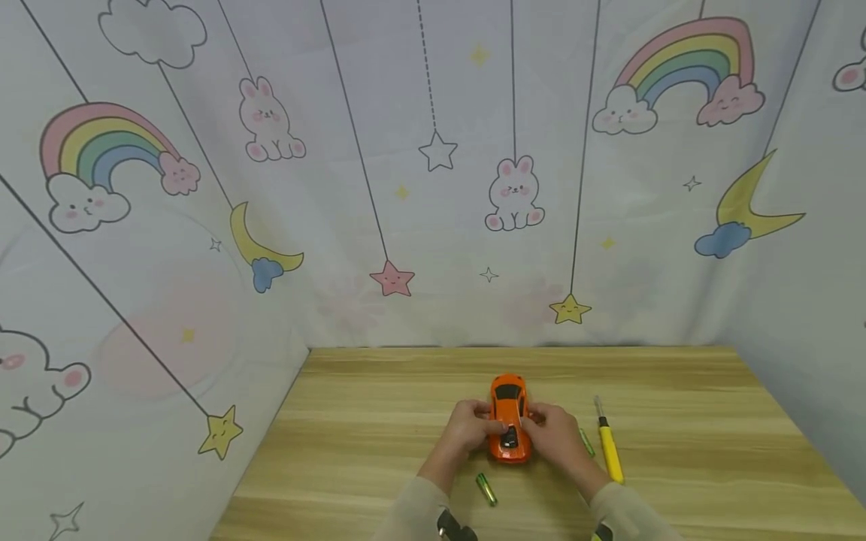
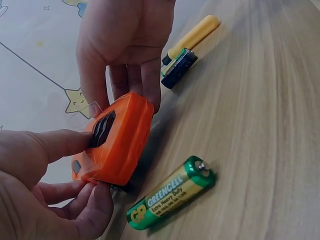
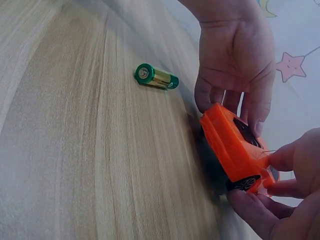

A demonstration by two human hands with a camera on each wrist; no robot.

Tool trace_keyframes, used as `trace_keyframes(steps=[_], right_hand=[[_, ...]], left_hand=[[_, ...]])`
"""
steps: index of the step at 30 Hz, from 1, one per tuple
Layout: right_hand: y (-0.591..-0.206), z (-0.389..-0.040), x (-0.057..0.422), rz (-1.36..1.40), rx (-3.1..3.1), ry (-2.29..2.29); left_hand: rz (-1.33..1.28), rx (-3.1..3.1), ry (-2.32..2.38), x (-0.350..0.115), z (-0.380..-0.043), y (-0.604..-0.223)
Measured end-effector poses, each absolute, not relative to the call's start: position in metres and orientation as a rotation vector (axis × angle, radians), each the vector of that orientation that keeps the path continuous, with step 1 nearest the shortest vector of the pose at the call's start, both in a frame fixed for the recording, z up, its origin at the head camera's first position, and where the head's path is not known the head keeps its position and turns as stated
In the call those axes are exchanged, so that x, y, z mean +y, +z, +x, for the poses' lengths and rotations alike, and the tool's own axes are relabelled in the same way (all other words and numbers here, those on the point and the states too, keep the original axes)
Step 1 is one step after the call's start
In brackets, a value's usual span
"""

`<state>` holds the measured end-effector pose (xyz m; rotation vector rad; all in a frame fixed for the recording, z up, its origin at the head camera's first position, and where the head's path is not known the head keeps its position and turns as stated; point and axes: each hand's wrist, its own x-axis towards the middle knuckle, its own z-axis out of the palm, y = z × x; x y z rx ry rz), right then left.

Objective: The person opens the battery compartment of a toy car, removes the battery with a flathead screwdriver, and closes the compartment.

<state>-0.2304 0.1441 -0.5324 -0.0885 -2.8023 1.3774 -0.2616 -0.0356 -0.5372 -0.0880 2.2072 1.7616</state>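
Note:
An orange toy car [image 1: 509, 406] with black windows is held between both hands over the table. My left hand [image 1: 465, 428] grips its left side, the thumb lying across the top near a dark window. On the opposite side my right hand [image 1: 556, 434] holds the car, its thumb on the upper edge. In the left wrist view the car's body [image 2: 125, 145] is tilted, and a thin pale strand shows by its roof. The right wrist view shows a black wheel [image 3: 243, 183] just above the right hand's fingers [image 3: 252, 210].
A green and gold battery [image 1: 486, 489] lies in front of the car. Another green battery [image 1: 586, 442] is partly hidden by the right hand. Beside it lies a screwdriver [image 1: 610, 453] with a yellow handle. A printed curtain [image 1: 446, 225] rises behind the wooden table [image 1: 365, 443].

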Motion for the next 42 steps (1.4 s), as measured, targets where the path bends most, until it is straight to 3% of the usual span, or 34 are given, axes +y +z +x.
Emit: trace_keyframes(steps=[31, 42], right_hand=[[-0.538, -0.236, 0.146, -0.052, -2.880, 1.307], [-0.522, -0.230, 0.156, 0.016, -2.835, 1.287]], left_hand=[[-0.060, 2.250, 1.752, -0.040, -0.258, -0.541], [0.004, 2.409, 1.656, -0.056, -0.259, -0.539]])
